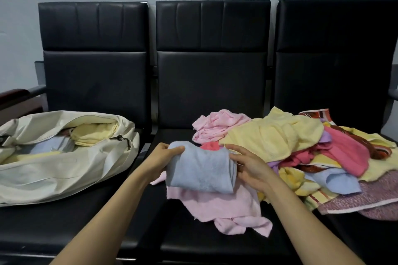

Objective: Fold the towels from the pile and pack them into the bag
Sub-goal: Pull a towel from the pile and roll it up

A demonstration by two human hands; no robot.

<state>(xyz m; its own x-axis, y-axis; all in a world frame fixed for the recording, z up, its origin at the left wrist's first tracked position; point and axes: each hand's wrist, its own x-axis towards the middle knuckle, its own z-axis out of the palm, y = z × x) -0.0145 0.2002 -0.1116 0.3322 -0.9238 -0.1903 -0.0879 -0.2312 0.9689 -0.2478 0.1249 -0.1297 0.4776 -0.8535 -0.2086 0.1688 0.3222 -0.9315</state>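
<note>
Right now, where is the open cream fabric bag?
In the head view, the open cream fabric bag lies on the left black seat, to the left of the folded light-blue towel on the middle seat.

Light blue towel (200, 170), cream bag (64, 165), black seats (206, 84).

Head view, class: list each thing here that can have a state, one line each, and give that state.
blue towel: folded, held between both hands
left hand: grips the towel's left end
right hand: grips its right end
bag: open, lying on the left seat, folded towels inside
pile: unfolded, heaped to the right
pink towel: unfolded, spread on the seat
</note>
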